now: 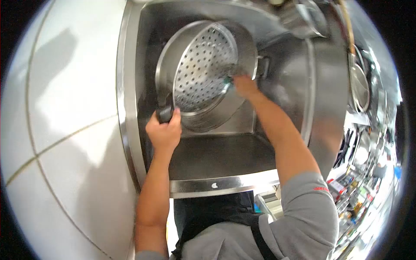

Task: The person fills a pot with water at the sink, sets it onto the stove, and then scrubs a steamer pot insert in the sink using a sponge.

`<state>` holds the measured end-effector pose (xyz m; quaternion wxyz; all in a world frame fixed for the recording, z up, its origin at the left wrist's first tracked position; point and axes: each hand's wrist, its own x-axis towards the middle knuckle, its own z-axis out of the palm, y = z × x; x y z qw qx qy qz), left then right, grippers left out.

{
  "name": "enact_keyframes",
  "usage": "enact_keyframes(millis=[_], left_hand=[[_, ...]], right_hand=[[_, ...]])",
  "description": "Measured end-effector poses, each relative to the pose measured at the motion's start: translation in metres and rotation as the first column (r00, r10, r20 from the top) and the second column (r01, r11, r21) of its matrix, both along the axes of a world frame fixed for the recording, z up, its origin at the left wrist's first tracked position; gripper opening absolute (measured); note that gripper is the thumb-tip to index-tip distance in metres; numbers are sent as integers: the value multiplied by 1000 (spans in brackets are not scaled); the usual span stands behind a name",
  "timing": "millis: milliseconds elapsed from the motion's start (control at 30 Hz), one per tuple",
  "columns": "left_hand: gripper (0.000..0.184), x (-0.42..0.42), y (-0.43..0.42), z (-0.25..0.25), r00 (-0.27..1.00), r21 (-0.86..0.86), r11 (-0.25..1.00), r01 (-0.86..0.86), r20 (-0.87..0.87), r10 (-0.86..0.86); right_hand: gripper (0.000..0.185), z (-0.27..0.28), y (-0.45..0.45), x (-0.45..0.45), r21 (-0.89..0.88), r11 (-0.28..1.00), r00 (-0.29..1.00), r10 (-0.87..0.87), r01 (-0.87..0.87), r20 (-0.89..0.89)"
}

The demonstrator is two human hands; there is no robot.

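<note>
A wide stainless-steel steamer pot [167, 69] with a perforated bottom [201, 69] sits tilted inside a deep metal sink [216, 158]. My left hand [165, 132] is closed around the pot's black side handle [164, 114], thumb on top. Inside the pot, near its right wall, my right hand [245, 86] is closed on what looks like a grey-green scouring pad [228, 78]. Motion smears the pad and the fingertips. Beyond that hand, a second handle [263, 67] sticks out on the pot's right side.
White tiles [73, 86] run along the left of the sink. At the upper right stands a shiny metal container [303, 19]. Round strainers [360, 89] hang at the far right, above cluttered shelves [355, 203]. The sink's front rim [225, 184] is close to my body.
</note>
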<state>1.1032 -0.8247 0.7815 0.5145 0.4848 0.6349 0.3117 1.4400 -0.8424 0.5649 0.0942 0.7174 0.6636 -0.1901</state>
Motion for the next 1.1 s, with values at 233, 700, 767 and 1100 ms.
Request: enact_keyframes(millis=[233, 700, 767, 1100], left_hand=[[16, 9, -4, 65, 918, 649, 650, 397, -289, -271], [25, 8, -21, -26, 838, 707, 478, 522, -529, -133], [19, 13, -16, -27, 841, 638, 575, 512, -507, -187], [26, 28, 25, 6, 831, 424, 728, 538, -411, -375]], right_hand=[[24, 211, -21, 20, 458, 565, 640, -171, 687, -749], [62, 265, 119, 210, 367, 788, 858, -511, 495, -60], [57, 268, 128, 226, 282, 837, 883, -458, 468, -105], [31, 316, 37, 196, 354, 349, 386, -23, 868, -922]])
